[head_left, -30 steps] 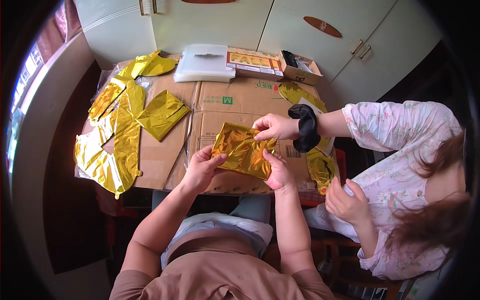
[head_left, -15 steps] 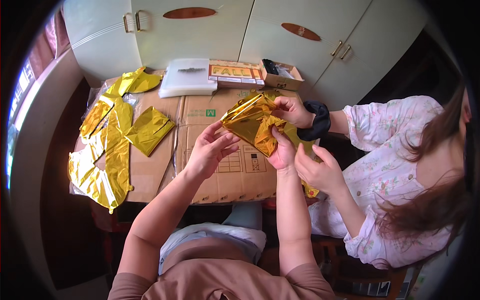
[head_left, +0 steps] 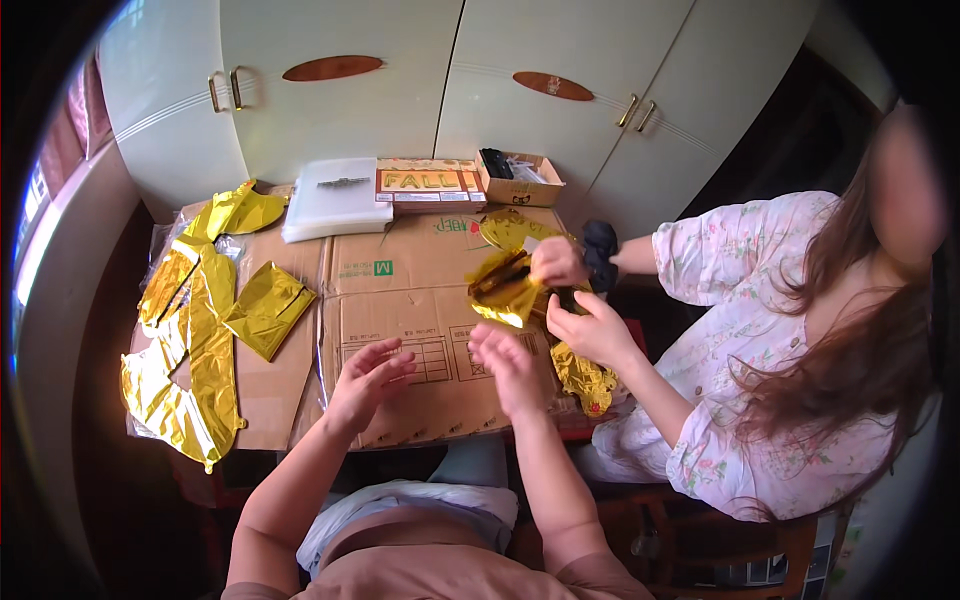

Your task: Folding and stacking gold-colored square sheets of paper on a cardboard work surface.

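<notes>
My left hand [head_left: 368, 386] is held over the front of the cardboard with its fingers apart and nothing in it. My right hand [head_left: 507, 370], slightly blurred, is likewise open, just below a crumpled gold foil balloon [head_left: 500, 288]. That balloon is in the hands of a person at my right: one hand [head_left: 558, 262] pinches its upper side, the other [head_left: 592, 328] is at its lower right edge. A folded gold foil piece [head_left: 270, 312] lies to the left of my hands. Beyond it, a large flat gold foil balloon [head_left: 212, 350] is spread along the table's left side.
Flattened cardboard [head_left: 400, 290] covers the table. Along its back stand a stack of clear plastic sleeves [head_left: 335, 205], a printed flat box [head_left: 430, 190] and a small open carton [head_left: 535, 185]. More gold foil [head_left: 582, 380] lies at the right edge. Pale cabinets [head_left: 340, 110] stand behind.
Both my hands have let go of the gold foil balloon and drawn back toward me. The other person now holds it alone, farther right. The whole view has shifted a little.
</notes>
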`<act>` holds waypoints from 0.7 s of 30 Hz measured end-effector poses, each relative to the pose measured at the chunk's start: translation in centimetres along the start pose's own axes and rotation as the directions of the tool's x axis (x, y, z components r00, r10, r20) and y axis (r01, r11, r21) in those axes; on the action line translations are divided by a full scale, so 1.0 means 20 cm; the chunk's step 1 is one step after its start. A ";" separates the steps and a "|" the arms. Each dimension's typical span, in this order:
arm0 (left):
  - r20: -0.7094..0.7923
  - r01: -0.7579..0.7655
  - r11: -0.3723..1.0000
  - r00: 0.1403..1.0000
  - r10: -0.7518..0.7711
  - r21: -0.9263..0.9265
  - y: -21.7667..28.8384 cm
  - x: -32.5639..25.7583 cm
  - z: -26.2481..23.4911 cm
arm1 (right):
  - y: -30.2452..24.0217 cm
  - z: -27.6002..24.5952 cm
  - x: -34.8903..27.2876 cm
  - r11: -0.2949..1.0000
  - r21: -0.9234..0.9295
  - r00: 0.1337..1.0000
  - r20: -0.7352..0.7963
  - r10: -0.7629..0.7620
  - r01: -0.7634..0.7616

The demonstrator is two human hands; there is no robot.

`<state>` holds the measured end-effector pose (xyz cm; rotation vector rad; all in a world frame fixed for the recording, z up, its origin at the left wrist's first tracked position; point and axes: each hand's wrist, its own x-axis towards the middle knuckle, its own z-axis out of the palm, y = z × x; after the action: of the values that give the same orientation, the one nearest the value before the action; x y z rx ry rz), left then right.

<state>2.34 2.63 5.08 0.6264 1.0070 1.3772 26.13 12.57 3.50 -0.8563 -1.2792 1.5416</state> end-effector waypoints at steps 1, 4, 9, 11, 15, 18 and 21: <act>-0.004 0.011 1.000 1.000 -0.011 0.012 0.00 -0.03 0.00 | 0.06 0.02 -0.06 0.999 -0.046 0.999 0.031 -0.014 0.015; 0.078 -0.117 0.992 0.990 0.120 -0.038 -0.08 -0.06 -0.11 | 0.09 0.12 -0.21 0.692 -0.538 0.866 0.170 -0.470 0.481; 0.086 -0.185 0.983 0.979 0.185 -0.010 -0.10 -0.08 -0.10 | 0.08 0.19 -0.32 0.507 -0.646 0.797 0.289 -0.530 0.571; 0.080 -0.188 0.982 0.979 0.187 0.001 -0.11 -0.08 -0.10 | 0.08 0.20 -0.31 0.435 -0.660 0.756 0.327 -0.568 0.612; 0.087 -0.205 0.978 0.975 0.202 0.024 -0.12 -0.09 -0.10 | 0.08 0.19 -0.31 0.443 -0.650 0.754 0.330 -0.568 0.617; 0.087 -0.226 0.972 0.971 0.221 0.056 -0.12 -0.09 -0.10 | 0.09 0.19 -0.31 0.435 -0.654 0.751 0.332 -0.570 0.619; 0.085 -0.239 0.967 0.969 0.232 0.084 -0.13 -0.09 -0.11 | 0.09 0.19 -0.31 0.433 -0.658 0.753 0.331 -0.570 0.616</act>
<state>2.03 0.05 2.19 0.8843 0.9638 1.5082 24.21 5.39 2.40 -0.6893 -2.0394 0.4182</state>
